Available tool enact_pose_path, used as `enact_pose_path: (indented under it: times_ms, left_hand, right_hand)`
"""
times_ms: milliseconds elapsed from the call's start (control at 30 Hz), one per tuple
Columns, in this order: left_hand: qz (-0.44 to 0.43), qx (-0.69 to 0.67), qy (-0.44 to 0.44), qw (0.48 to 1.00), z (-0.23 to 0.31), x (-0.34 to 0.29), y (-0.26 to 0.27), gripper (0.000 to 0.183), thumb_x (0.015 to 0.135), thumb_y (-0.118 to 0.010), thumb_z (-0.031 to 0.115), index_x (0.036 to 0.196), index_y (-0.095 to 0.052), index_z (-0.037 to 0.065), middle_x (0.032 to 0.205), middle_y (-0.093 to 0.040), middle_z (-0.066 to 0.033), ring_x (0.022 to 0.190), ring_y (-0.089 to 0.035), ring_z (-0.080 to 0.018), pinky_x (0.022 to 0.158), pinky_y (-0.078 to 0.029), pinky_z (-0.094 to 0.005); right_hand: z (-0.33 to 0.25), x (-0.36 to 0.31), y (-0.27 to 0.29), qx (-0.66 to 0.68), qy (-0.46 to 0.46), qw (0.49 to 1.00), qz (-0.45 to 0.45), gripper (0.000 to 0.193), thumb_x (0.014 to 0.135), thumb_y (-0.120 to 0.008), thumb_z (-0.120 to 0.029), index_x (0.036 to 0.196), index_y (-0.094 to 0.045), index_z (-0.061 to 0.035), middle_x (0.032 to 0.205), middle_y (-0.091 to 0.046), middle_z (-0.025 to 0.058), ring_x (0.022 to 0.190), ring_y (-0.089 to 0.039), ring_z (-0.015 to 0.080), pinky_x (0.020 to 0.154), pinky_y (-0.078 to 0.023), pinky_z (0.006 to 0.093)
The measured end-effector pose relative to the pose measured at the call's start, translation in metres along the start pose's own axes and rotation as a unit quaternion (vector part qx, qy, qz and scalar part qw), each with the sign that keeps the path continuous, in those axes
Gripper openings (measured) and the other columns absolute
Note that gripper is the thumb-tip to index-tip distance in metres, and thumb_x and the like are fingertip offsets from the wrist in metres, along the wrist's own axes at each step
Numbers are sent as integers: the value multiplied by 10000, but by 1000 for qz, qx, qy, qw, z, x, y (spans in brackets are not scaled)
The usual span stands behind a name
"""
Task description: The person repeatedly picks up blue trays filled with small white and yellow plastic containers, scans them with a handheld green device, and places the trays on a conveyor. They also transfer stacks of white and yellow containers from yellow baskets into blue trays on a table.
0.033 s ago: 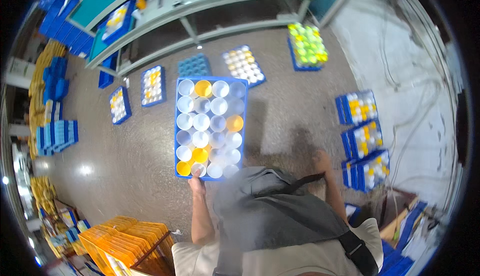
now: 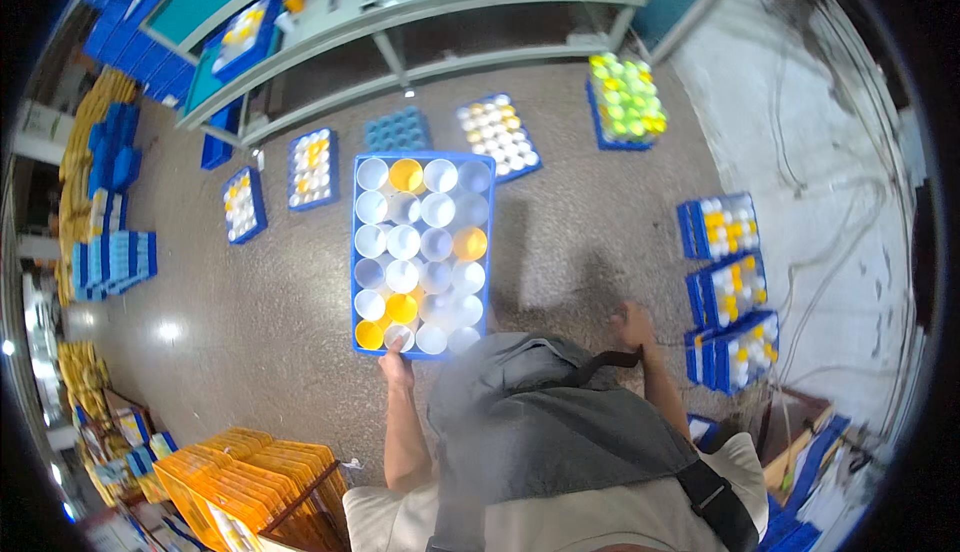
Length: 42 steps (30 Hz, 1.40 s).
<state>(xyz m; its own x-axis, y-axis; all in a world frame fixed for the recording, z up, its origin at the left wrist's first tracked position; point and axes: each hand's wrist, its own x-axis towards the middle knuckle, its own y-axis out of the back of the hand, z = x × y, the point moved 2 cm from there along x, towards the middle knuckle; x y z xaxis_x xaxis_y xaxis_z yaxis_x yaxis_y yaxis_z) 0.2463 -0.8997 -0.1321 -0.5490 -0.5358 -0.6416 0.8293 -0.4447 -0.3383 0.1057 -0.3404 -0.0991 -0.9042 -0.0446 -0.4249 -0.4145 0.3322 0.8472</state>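
My left hand grips the near edge of a blue tray, thumb on top and the other fingers hidden beneath it. Rows of round, open-topped white cups fill the tray, several yellow ones among them. It is held out in front of me above the floor, its right side hazy in the picture. My right hand hangs to the right of the tray, apart from it, with nothing seen in it and its fingers loosely apart. A grey bag lies against my front.
Blue trays of white and yellow pieces lie on the floor ahead, beside a teal tray and a crate with yellow-green pieces. A long workbench spans the back. Stacked trays stand right; orange crates stand near left.
The floor trays and bench have shifted slightly to the right in the picture. My right hand has moved a little to the left; the left still holds the tray.
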Motion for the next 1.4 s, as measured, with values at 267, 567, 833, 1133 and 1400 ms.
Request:
enact_pose_path:
  times_ms: [267,567,833,1133,1400]
  left_hand:
    - [125,-132,68,981,118,116,32,478,883,-588,39,1350,-492,60,1287,-601,-86,1154,-597,-268,998,-490,-398]
    - [249,-255,83,931,271,284,9,494,857,-585,77,1344,-513,114,1280,-615,-67,1083,-633,-242,794,-548,-326]
    - [239,-261,-4,935,491,505,24,322,934,-529,257,1237,-592,169,1163,-678,-3,980,-665,-194,597,-507,-255]
    - [134,-177,-42,974,794,822,67,451,877,-551,121,1327,-519,113,1254,-620,-72,1086,-634,-264,792,-590,-367]
    - [23,-123,-51,991,987,969,39,540,870,-757,255,1269,-524,-24,1175,-646,-151,961,-685,-260,756,-620,-366]
  right_hand:
    - [-236,154,39,61,57,992,-90,411,906,-612,-309,1223,-625,-49,1071,-678,214,1025,-647,368,899,-494,429]
    - [-273,347,6,12,-231,941,-246,390,921,-580,-281,1048,-664,78,947,-695,211,821,-690,332,741,-573,438]
    - [-606,529,51,14,94,991,-92,274,864,-645,-258,1010,-662,-27,894,-702,173,804,-688,283,748,-536,390]
    - [-825,517,2,69,54,996,30,235,939,-574,-213,1062,-638,-23,887,-690,117,793,-673,219,715,-530,355]
    - [-869,359,-129,55,-255,912,-316,374,879,-668,-345,1055,-697,-16,895,-720,148,781,-714,232,740,-564,385]
